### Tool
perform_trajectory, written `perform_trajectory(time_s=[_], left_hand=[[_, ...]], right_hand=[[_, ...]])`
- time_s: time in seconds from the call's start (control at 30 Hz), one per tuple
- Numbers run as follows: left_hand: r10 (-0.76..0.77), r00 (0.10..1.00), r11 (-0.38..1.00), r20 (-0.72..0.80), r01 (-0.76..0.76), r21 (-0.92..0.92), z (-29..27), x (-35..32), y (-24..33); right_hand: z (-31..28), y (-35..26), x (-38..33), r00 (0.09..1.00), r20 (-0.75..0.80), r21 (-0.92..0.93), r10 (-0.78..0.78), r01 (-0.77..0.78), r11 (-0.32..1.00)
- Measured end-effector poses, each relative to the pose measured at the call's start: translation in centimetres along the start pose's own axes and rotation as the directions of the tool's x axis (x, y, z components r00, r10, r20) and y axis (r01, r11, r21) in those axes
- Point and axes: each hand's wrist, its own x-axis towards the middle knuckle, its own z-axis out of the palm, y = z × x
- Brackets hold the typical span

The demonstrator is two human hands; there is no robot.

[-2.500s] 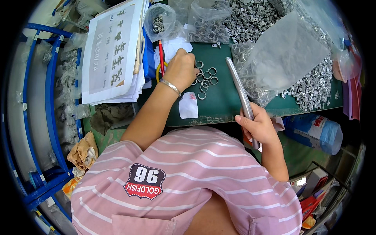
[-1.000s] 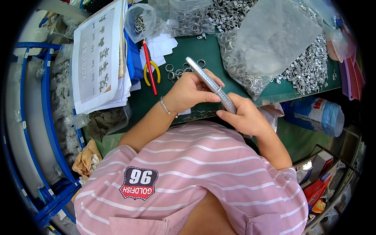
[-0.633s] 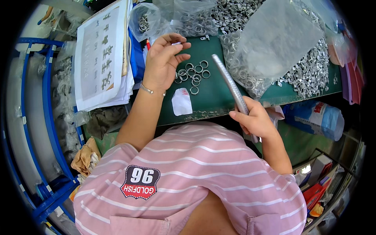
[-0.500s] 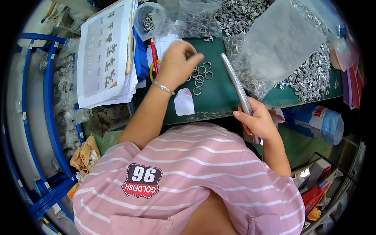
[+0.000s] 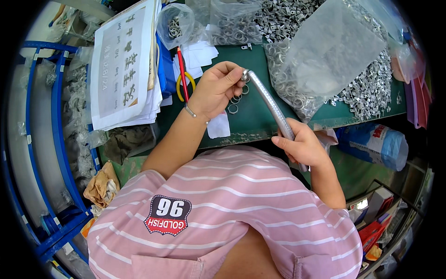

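Observation:
My left hand [image 5: 214, 90] pinches a small metal ring [image 5: 245, 75] between thumb and fingers, right at the tip of a ring mandrel [image 5: 273, 106]. Marks run along this slim silvery stick. My right hand [image 5: 303, 143] is closed round its lower end, and the stick slants up and left across the green table. Below my left fingers lie several loose rings [image 5: 233, 109], partly hidden by the hand. A small white paper slip [image 5: 219, 126] rests near the table's front edge, under my left wrist.
Clear bags of rings [image 5: 292, 88] and a heap of small metal clips [image 5: 371, 90] cover the back and right of the green table [image 5: 253, 128]. Yellow-handled scissors [image 5: 179, 88], a red pen [image 5: 182, 74] and stacked papers [image 5: 121, 69] lie left. A blue rack [image 5: 58, 135] stands far left.
My left hand has picked up a ring from the loose ones and brought it to the mandrel's tip. The mandrel has tilted further left, its tip now meeting my left fingers.

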Motion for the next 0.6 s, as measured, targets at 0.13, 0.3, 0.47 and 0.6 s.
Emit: perform_trajectory(time_s=[0.13, 0.3, 0.47, 0.6], left_hand=[[0.077, 0.997, 0.997, 0.029, -0.077, 0.014, 0.8, -0.3, -0.1], [-0.107, 0.979, 0.964, 0.174, 0.059, 0.261, 3.3, -1.9, -1.2], [-0.132, 0.972, 0.961, 0.194, 0.077, 0.266, 3.4, -2.2, -1.9], [-0.061, 0.981, 0.949, 0.182, 0.001, 0.314, 2.6, -1.9, -2.1]], right_hand=[[0.3, -0.1, 0.1, 0.999, 0.024, -0.095, -0.041, 0.043, 0.995], [1.1, -1.2, 0.5, 0.998, 0.012, -0.143, -0.062, 0.063, 0.988], [1.0, -1.0, 0.5, 0.990, 0.032, -0.134, -0.135, 0.139, 0.981], [1.0, -0.7, 0.4, 0.987, 0.044, -0.112, -0.152, 0.156, 0.981]])
